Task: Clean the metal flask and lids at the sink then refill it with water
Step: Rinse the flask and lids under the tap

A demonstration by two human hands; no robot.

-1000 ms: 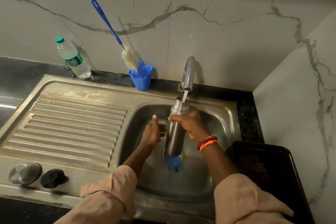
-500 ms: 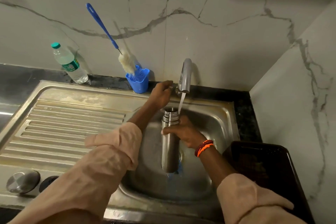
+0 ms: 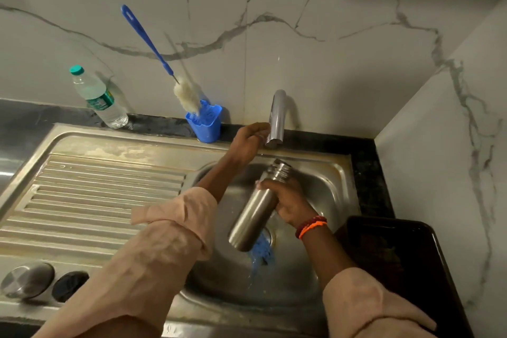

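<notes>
The open metal flask (image 3: 255,214) is over the sink basin (image 3: 323,192), tilted with its threaded mouth up and to the right, below the tap (image 3: 276,118). My right hand (image 3: 288,200) grips it just under the neck. My left hand (image 3: 248,140) reaches up to the left side of the tap, fingers curled on its handle, which is hidden by them. No water runs from the spout. A steel lid (image 3: 27,280) and a black lid (image 3: 70,285) lie at the front left of the sink top.
A blue scrubber (image 3: 260,252) lies over the drain under the flask. A blue holder (image 3: 205,123) with a long bottle brush (image 3: 153,49) stands behind the sink, a plastic water bottle (image 3: 98,98) left of it. A ribbed drainboard (image 3: 96,200) lies left, a dark tray (image 3: 397,263) right.
My left hand rose from beside the flask to the tap handle. The water stream has stopped. The flask went from upright under the spout to tilted with its mouth to the right.
</notes>
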